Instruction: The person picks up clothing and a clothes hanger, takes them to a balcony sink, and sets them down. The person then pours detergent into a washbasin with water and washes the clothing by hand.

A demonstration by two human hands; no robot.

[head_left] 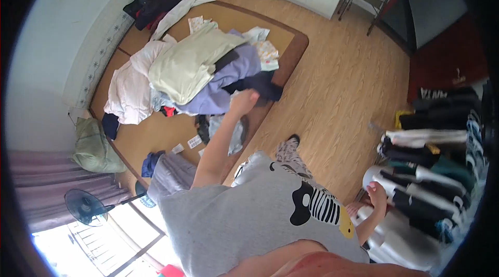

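Toward ten o'clock from the middle of our view lay the bed (pixel 166 134), its brown top probably chosen for the clothes because it was broad and flat. At three to four o'clock we had a row of garments (pixel 436 137), packed close, seemingly to save floor; the dark rim of the lens cut off its far end. Our grey T-shirt (pixel 249 220) filled six o'clock and covered part of the bed's near edge. At eleven o'clock a cream garment (pixel 189 63) sloped over a lavender garment (pixel 208 97), hiding much of it, both apparently heaped loose. Toward nine o'clock, just beside them, lay a pale pink puffy jacket (pixel 132 89). A blurred navy garment (pixel 260 87) reached the bed's edge near twelve.

Our left hand (pixel 243 102), near the centre, was by the lavender garment, fingers curled in; we could not tell whether they gripped cloth. Our right hand (pixel 377 194), at four o'clock, was bent beside the row, perhaps for balance, its fingers partly curled; we saw nothing in them, but the palm was hidden. Smallest, white paper slips (pixel 195 142) lay near nine, their print unreadable.
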